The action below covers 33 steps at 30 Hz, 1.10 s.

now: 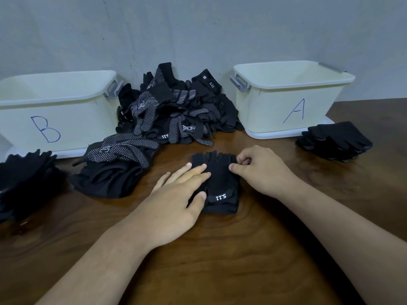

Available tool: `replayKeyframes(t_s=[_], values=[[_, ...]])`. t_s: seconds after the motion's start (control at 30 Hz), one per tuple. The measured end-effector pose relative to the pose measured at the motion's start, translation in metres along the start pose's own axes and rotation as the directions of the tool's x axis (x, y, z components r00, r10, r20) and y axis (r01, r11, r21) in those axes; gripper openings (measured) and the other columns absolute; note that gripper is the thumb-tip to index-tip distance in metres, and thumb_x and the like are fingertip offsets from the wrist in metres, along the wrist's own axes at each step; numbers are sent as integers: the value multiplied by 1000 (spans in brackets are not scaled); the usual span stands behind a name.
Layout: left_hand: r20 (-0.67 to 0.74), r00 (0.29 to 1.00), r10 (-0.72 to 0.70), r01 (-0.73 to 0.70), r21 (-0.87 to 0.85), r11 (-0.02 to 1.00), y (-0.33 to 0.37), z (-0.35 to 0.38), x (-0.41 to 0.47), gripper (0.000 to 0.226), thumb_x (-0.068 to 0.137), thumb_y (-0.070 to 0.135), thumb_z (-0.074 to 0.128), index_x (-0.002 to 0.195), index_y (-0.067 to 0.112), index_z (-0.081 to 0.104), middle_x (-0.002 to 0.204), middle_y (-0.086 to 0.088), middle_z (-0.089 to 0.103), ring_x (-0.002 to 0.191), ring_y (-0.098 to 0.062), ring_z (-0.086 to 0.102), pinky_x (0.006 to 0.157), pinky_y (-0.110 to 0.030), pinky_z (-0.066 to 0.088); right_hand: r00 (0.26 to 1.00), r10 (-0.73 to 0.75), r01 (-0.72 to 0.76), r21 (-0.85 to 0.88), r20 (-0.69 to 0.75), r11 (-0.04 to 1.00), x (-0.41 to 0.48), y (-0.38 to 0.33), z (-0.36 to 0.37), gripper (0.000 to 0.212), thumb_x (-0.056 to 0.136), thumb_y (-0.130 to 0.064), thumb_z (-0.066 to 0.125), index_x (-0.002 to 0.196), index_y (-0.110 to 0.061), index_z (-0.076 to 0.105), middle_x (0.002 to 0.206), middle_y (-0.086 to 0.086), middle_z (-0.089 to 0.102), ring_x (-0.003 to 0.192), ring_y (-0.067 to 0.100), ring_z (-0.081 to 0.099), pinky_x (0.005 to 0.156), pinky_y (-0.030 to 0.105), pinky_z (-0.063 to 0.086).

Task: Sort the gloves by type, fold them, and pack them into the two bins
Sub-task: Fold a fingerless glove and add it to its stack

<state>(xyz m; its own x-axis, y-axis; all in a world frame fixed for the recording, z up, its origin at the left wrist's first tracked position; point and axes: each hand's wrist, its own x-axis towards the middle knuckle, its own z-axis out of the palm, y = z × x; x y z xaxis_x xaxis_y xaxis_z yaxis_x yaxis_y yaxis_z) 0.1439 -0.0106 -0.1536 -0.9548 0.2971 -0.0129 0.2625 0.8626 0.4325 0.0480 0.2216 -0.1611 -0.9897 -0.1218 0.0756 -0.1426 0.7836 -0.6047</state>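
Note:
A black fingerless glove point(221, 183) with a white 5.11 label lies flat on the wooden table in front of me. My left hand point(176, 194) presses on its left side with straight fingers. My right hand point(262, 170) pinches the glove's upper right edge between thumb and curled fingers. A big heap of mixed black gloves point(174, 111), some with white dots, sits at the back between the two cream bins. Bin B point(55, 113) stands on the left, bin A point(288, 100) on the right.
A stack of dotted gloves point(334, 140) lies to the right of bin A. Another dark stack point(26, 177) sits at the far left, and a folded pile point(114, 172) lies left of my hands. A grey wall backs the table point(220, 260).

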Motion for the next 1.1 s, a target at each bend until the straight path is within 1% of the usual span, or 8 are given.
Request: replayKeyframes(t_s=[0.17,0.3,0.43,0.57,0.7,0.8,0.93,1.1], values=[[-3,1000,3,-3,-3,1000,0,0,-1,53,112,42,33,164,45,26,167,39,7,148,20,-17,129,-29,-10,1000,-22,23,264,-6,964,-6,-6,-5,20,97,-42,71,89,-26,60,77,-2,72,67,11,64,71,36,52],[-2,1000,4,-4,17,1000,-1,0,-1,53,112,43,32,165,43,24,168,38,5,149,18,-18,130,-32,-8,987,-110,42,482,115,875,-20,-13,-13,7,104,-25,66,104,-30,60,87,3,74,78,13,66,71,34,60],[-10,1000,13,-13,17,1000,-1,0,-1,55,112,43,32,166,43,22,168,37,3,150,18,-19,130,-30,-9,945,-171,28,453,278,891,-29,-19,-20,21,101,-30,70,112,-47,76,107,-9,77,96,-1,70,84,23,55],[-14,1000,20,-20,2,1000,-4,1,-1,57,111,44,35,166,43,19,169,36,3,150,18,-18,130,-30,-7,941,-127,-39,473,313,880,-34,-23,-13,40,91,-28,83,128,-37,73,116,-10,78,109,3,72,109,33,53],[-60,998,3,-9,-100,995,-5,0,1,63,109,45,44,166,43,16,168,38,1,150,20,-14,130,-28,1,935,-191,-52,648,298,760,-36,-23,-8,62,91,-3,80,144,-30,62,130,-7,75,117,9,72,106,30,55],[-218,975,-33,-27,-266,964,-6,-1,3,64,106,40,55,163,44,27,166,38,12,152,18,0,129,-28,12,945,-219,-24,722,241,692,-36,-25,-7,72,92,4,77,150,-32,56,140,-12,68,110,15,76,87,28,61],[-432,870,-237,-7,-493,870,-7,-5,8,57,106,38,57,158,50,35,156,28,41,143,9,39,120,-23,31,956,-233,2,792,178,610,-36,-24,-7,72,96,8,69,152,-35,53,144,-15,66,120,22,72,89,47,64],[-331,876,-351,-5,-734,680,-4,-9,7,52,105,58,50,145,80,24,135,17,68,126,-6,65,116,-44,45,969,-242,100,837,40,538,-40,-31,-8,73,95,16,64,153,-27,53,148,-9,63,87,-1,72,70,13,55]])
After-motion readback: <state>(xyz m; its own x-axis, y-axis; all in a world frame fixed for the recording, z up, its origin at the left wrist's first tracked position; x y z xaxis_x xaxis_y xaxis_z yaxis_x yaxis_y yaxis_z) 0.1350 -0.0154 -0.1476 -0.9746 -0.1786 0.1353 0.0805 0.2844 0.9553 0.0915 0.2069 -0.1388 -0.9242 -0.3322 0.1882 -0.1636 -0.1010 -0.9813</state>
